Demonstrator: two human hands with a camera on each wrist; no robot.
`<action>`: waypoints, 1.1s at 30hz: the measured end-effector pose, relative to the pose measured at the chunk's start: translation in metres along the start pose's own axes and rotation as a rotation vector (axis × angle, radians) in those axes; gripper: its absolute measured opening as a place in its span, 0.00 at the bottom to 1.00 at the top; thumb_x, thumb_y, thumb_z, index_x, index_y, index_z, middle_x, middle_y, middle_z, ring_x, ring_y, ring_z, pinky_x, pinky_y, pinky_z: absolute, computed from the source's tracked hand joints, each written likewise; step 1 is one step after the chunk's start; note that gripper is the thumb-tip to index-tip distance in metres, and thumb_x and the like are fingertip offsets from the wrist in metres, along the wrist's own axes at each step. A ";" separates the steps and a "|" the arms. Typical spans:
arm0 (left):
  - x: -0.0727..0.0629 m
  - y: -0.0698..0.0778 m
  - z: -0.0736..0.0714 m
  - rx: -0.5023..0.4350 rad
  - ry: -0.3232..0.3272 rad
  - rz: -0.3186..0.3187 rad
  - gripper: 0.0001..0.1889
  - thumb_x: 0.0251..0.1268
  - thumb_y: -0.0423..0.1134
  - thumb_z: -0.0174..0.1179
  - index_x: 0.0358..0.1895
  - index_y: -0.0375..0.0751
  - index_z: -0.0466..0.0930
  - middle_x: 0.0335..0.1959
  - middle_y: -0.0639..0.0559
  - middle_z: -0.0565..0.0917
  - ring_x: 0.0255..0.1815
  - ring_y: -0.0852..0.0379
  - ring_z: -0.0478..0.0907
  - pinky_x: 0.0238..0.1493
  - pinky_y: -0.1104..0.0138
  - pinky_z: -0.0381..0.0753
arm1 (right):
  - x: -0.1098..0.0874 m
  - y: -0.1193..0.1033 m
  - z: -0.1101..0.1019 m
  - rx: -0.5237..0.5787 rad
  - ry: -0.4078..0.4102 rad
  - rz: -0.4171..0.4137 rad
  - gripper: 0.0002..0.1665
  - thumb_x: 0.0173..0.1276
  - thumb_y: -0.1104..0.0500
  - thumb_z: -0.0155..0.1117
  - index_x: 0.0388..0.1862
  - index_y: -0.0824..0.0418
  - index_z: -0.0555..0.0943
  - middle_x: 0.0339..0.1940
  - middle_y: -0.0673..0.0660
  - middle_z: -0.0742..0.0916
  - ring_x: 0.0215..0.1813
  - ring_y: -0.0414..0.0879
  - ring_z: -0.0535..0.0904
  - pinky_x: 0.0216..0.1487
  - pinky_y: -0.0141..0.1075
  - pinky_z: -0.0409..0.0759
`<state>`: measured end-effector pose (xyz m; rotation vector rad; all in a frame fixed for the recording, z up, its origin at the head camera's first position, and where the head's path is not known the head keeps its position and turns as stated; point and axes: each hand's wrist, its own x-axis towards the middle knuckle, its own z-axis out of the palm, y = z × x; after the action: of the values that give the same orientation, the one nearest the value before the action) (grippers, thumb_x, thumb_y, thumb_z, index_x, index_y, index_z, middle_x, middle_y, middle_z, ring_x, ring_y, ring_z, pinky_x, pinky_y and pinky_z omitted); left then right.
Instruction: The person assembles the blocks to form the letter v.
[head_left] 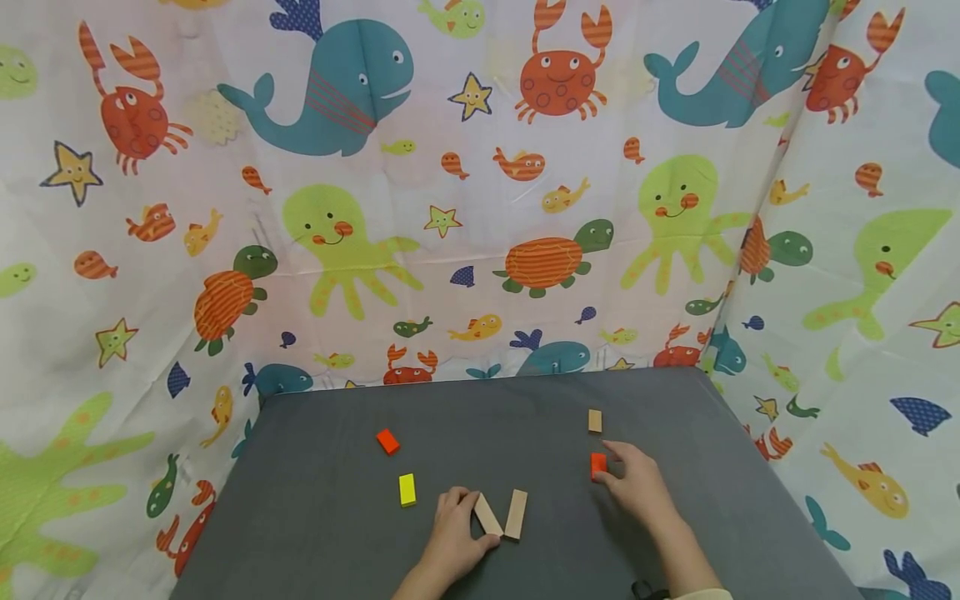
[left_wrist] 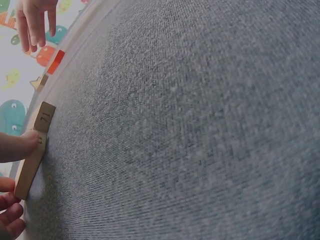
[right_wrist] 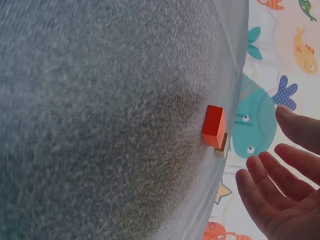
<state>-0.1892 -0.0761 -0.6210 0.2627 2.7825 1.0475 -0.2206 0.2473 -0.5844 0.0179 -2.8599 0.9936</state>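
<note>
My left hand (head_left: 454, 540) pinches a plain wooden block (head_left: 488, 515) lengthwise, thumb on its near end and fingertips at its far end. A second wooden block (head_left: 516, 515) lies just to its right, their near ends meeting in a narrow V. The left wrist view shows dark digits on the end of that second block (left_wrist: 45, 115). At the right, my right hand (head_left: 639, 485) hovers beside an orange-red block (head_left: 597, 466), thumb and fingers spread. The right wrist view has this hand (right_wrist: 280, 192) apart from the block (right_wrist: 214, 126), its palm holding nothing.
Behind the right-hand red block lies a small wooden block (head_left: 595, 421). Another orange-red block (head_left: 387, 442) and a yellow block (head_left: 407, 490) lie on the left of the grey tabletop (head_left: 480, 433). A curtain (head_left: 465, 317) printed with sea animals hangs behind and beside the table.
</note>
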 end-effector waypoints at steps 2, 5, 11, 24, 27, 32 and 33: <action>0.000 0.000 0.000 0.002 0.001 -0.002 0.39 0.49 0.48 0.79 0.64 0.32 0.77 0.57 0.45 0.73 0.59 0.45 0.67 0.59 0.45 0.74 | 0.000 0.000 -0.001 0.002 0.000 0.003 0.37 0.58 0.60 0.79 0.65 0.68 0.78 0.62 0.69 0.82 0.58 0.63 0.82 0.60 0.61 0.76; 0.000 0.000 0.001 0.006 0.008 0.001 0.39 0.49 0.48 0.80 0.63 0.31 0.77 0.57 0.45 0.73 0.59 0.45 0.67 0.59 0.45 0.74 | 0.001 0.001 -0.003 -0.003 -0.008 0.009 0.37 0.58 0.60 0.79 0.66 0.68 0.77 0.62 0.69 0.82 0.58 0.63 0.82 0.59 0.60 0.76; 0.001 0.001 0.000 0.002 0.006 0.002 0.39 0.48 0.47 0.80 0.63 0.30 0.77 0.56 0.44 0.73 0.59 0.44 0.68 0.58 0.46 0.75 | 0.003 0.002 -0.005 0.008 -0.019 0.044 0.38 0.58 0.60 0.78 0.67 0.67 0.77 0.60 0.69 0.83 0.56 0.63 0.82 0.56 0.60 0.78; 0.001 0.001 0.001 -0.024 0.009 -0.002 0.39 0.48 0.46 0.80 0.63 0.29 0.76 0.57 0.42 0.73 0.59 0.44 0.68 0.59 0.45 0.75 | 0.007 0.017 -0.001 0.009 -0.106 0.086 0.41 0.57 0.58 0.80 0.68 0.67 0.75 0.64 0.71 0.80 0.59 0.65 0.80 0.59 0.59 0.78; 0.001 0.001 0.000 -0.034 0.003 -0.003 0.40 0.49 0.45 0.80 0.64 0.29 0.76 0.57 0.42 0.73 0.59 0.44 0.67 0.59 0.45 0.74 | 0.008 0.020 0.002 0.000 -0.108 0.070 0.42 0.55 0.59 0.81 0.69 0.66 0.75 0.66 0.71 0.78 0.62 0.65 0.78 0.61 0.60 0.76; 0.001 0.000 0.001 -0.036 -0.008 -0.008 0.39 0.49 0.45 0.79 0.64 0.29 0.76 0.58 0.43 0.72 0.58 0.45 0.68 0.58 0.46 0.75 | 0.011 0.023 0.007 0.001 -0.122 0.060 0.42 0.55 0.61 0.80 0.69 0.65 0.74 0.69 0.71 0.76 0.68 0.68 0.72 0.67 0.63 0.69; 0.002 0.000 0.001 -0.036 -0.009 -0.009 0.39 0.49 0.45 0.79 0.64 0.30 0.76 0.58 0.43 0.73 0.58 0.45 0.68 0.58 0.46 0.75 | 0.011 0.024 0.007 0.003 -0.124 0.055 0.42 0.55 0.62 0.80 0.69 0.66 0.74 0.69 0.71 0.76 0.69 0.68 0.71 0.68 0.64 0.68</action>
<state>-0.1906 -0.0752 -0.6216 0.2500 2.7515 1.0898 -0.2337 0.2620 -0.6035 0.0008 -2.9861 1.0415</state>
